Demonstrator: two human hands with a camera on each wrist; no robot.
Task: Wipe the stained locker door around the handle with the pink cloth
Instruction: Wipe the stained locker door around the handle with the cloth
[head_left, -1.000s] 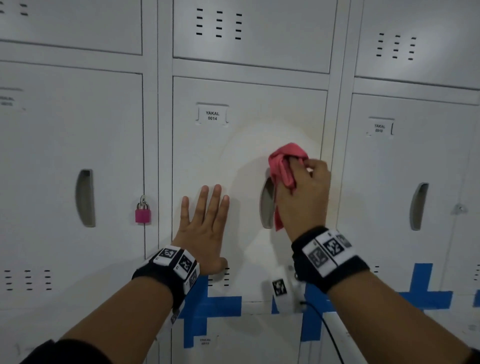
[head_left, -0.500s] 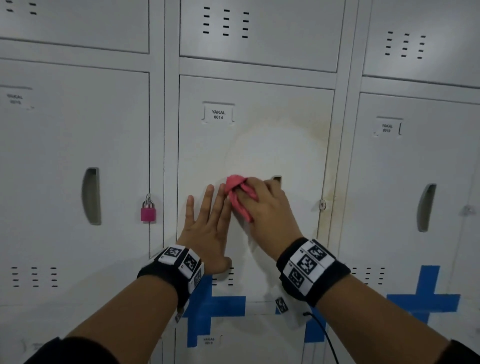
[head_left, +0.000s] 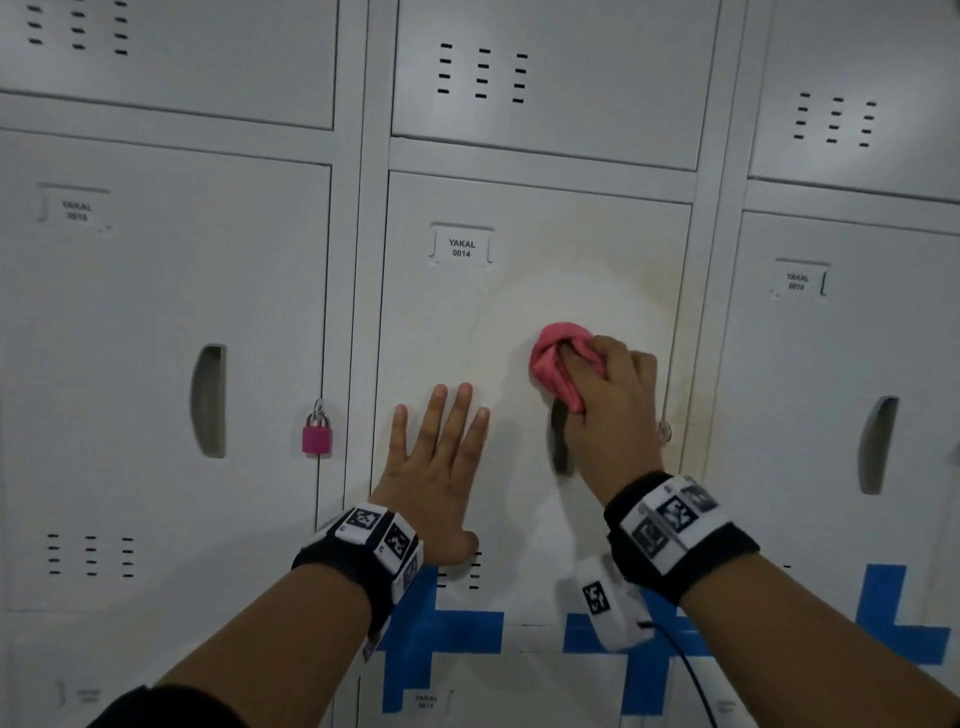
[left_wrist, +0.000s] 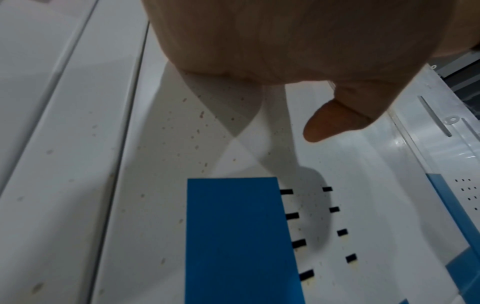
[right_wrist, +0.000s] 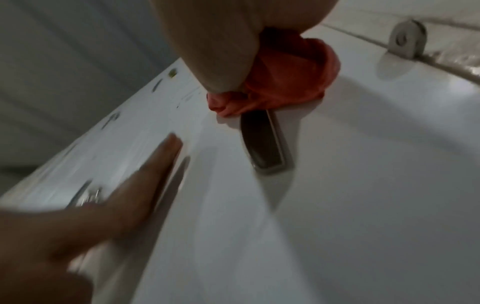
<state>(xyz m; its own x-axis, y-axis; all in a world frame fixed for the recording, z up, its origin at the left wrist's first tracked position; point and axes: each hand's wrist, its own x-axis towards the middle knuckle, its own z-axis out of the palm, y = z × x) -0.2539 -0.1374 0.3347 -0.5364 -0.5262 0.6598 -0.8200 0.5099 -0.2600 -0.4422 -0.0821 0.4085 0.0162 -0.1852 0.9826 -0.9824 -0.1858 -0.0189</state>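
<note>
The white locker door (head_left: 452, 322) labelled 0014 has a yellowish stain ring around a paler patch near its recessed handle (head_left: 560, 441). My right hand (head_left: 608, 405) grips the bunched pink cloth (head_left: 558, 364) and presses it on the door just above the handle, covering the handle's top. In the right wrist view the pink cloth (right_wrist: 285, 82) sits at the upper end of the handle slot (right_wrist: 265, 144). My left hand (head_left: 441, 467) lies flat on the door with fingers spread, left of the handle. Its thumb (left_wrist: 335, 121) shows in the left wrist view above the blue tape (left_wrist: 239, 236).
A pink padlock (head_left: 317, 434) hangs on the left locker's latch. A metal hasp (head_left: 664, 431) sits at the door's right edge. Blue tape crosses (head_left: 441, 631) mark the doors below. Neighbouring lockers (head_left: 831, 415) flank the door. Vent slots (head_left: 467, 571) lie under my left hand.
My right hand carried the cloth from the upper right of the handle to its left, beside my left fingers, then back right and up above the handle. The left hand has stayed flat.
</note>
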